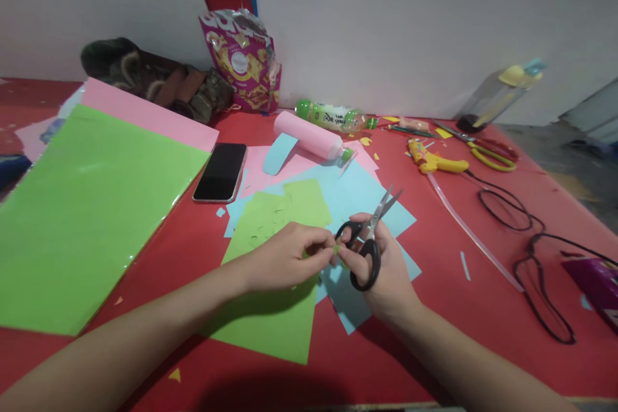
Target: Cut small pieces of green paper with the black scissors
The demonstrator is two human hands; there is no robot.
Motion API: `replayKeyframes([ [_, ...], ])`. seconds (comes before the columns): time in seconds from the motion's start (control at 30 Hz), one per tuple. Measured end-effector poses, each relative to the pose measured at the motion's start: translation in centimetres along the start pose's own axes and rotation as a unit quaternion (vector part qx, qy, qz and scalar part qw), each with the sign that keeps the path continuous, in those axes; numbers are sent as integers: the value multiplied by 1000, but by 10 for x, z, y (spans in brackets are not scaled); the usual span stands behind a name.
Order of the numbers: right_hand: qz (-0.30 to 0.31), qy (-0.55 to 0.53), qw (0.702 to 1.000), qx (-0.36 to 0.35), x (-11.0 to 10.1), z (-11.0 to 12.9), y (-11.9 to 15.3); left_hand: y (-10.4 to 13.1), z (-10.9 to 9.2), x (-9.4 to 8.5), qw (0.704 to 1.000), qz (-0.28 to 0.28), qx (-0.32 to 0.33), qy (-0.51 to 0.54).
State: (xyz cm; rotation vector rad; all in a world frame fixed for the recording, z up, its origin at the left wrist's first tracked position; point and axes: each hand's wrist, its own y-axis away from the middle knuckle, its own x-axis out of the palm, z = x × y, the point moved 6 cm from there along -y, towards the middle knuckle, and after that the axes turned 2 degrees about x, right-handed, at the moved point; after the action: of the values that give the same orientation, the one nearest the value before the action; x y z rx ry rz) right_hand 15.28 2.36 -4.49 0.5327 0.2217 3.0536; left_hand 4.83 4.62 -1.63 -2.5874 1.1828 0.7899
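"Starting w/ R hand [389, 280]: what is held?"

"Black-handled scissors [373, 221], 1 pr., gripped; blades pointed away, slightly apart. Green scrap [337, 249], 1 pc., v. small, also pinched at R fingertips."

"L hand [284, 257]?"

"Fingers closed on same scrap, which is held btwn both hands, just beside scissor handles."

"Underneath?"

"Green paper [270, 325], several pcs., laid partly over lt.-blue paper [355, 196], on red bench [159, 360]."

"Beyond, ctr.?"

"Pink-wrapped bottle [309, 135], 1, green-capped, laid on side; lt.-blue strip [280, 153] seen against it. Labelled drink bottle [333, 116], 1, laid behind."

"L side?"

"Phone [221, 172], 1, screen dark, placed btwn green paper & lg. green sheet [96, 206]. Snack bag [244, 64], 1, stood at back nr. wall."

"R side?"

"Yellow glue gun [437, 162], 1, w/ cord; red-and-yellow-handled scissors [492, 153], 1 pr., placed just beyond."
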Motion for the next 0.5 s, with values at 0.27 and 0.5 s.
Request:
replayKeyframes([
  [0.27, -3, 11, 1000, 29, 1, -2, -1, -1, 1, -4, 1000, -26, -13, 0],
  [0.5, 61, 36, 996, 47, 7, -7, 1, 4, 1, -27, 993, -111, -40, 15],
])
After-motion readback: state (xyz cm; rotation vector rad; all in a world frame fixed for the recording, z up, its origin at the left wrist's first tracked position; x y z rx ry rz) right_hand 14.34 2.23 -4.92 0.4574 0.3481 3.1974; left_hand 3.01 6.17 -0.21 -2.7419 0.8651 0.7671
